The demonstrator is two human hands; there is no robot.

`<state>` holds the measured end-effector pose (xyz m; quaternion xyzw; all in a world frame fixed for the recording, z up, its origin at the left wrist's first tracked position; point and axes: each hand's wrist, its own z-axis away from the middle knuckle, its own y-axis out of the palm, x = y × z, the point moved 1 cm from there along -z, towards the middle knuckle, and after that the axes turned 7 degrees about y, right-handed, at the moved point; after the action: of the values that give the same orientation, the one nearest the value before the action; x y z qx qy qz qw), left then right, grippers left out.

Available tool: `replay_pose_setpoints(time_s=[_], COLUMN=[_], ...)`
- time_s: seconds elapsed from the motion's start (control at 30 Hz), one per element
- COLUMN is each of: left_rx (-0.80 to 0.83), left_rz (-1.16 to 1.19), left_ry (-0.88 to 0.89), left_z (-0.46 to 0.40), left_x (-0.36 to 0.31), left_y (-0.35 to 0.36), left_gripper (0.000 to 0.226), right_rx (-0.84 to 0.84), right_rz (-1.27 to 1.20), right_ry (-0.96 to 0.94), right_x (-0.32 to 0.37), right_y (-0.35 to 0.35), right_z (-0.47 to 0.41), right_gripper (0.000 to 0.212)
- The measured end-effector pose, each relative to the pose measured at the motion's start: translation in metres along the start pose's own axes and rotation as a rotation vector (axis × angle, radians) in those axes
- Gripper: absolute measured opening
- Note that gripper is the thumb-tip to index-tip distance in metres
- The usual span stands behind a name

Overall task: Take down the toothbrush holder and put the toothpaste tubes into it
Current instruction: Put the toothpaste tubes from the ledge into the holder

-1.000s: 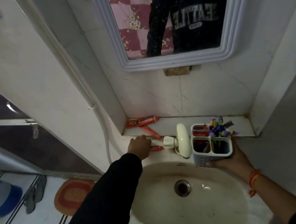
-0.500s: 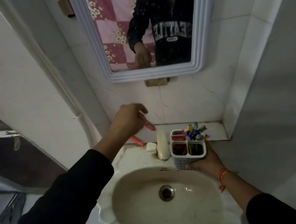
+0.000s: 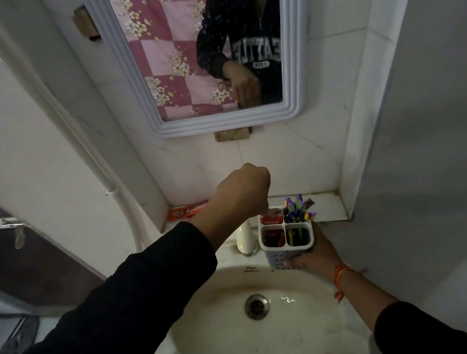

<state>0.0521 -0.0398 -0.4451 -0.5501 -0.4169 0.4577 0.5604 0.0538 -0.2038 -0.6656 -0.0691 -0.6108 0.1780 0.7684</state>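
The white four-compartment toothbrush holder (image 3: 286,239) rests at the sink's back rim, gripped from below by my right hand (image 3: 310,252). Purple toothbrushes fill its far right cell; red tubes show in both left cells. My left hand (image 3: 240,193) hovers over the holder's far left cell, fist closed around a red toothpaste tube (image 3: 270,218) whose lower end sits in that cell. Another red toothpaste box or tube (image 3: 186,211) lies on the ledge at the left corner, partly hidden by my wrist.
The white faucet (image 3: 245,239) stands just left of the holder. Below lies the cream sink (image 3: 306,330) with its drain. A white-framed mirror (image 3: 290,50) hangs above the tiled ledge (image 3: 327,203). A white pipe (image 3: 85,143) runs down the left wall.
My left hand picked a red tube off the left side of the ledge, lifted it, and carried it right over the holder. My right hand kept hold of the holder.
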Motion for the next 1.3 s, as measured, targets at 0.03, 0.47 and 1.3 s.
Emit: replay_pose_setpoints(time_s=[0.03,0.47,1.3], left_rx=[0.012,-0.030,0.202], left_rz=[-0.024,0.212,-0.127], left_ry=[0.001,-0.043,-0.058], left_z=[0.000,-0.025,-0.028], left_x=[-0.001,0.030,0.182], left_y=[0.000,0.035,0.176], left_gripper=[0.019,0.019,0.046], right_rx=[0.003,0.030,0.024], right_rz=[0.004,-0.032,-0.101], right_ry=[-0.002,-0.062,-0.045], right_x=[-0.002,-0.007,-0.027], right_y=[0.000,-0.001,0.005], right_z=[-0.001,-0.003,-0.015], right_gripper=[0.089,0.098,0.090])
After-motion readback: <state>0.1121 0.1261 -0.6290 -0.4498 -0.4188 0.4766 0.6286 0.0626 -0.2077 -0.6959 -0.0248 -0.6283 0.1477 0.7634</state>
